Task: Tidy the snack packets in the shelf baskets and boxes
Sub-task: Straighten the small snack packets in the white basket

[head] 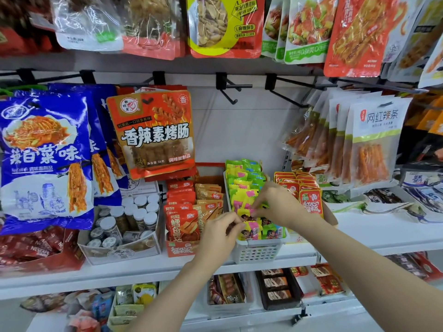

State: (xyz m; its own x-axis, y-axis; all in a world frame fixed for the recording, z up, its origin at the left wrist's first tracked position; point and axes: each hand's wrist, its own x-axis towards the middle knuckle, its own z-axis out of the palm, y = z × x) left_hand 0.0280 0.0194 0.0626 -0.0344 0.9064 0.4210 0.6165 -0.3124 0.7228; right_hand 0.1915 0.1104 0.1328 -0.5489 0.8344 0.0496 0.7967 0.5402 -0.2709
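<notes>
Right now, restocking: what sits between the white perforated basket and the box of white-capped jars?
In the head view, an orange carton of red and orange snack packets sits between the white basket and the jar box.

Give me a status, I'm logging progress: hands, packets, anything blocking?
Left hand and right hand both pinching yellow-pink packets in the white basket. Packets upright in rows. Nothing blocking; red box of packets sits alongside, to the left.

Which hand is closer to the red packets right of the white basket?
Right. The right hand reaches over the white basket beside the red packets; the left hand is at the basket's far side.
</notes>
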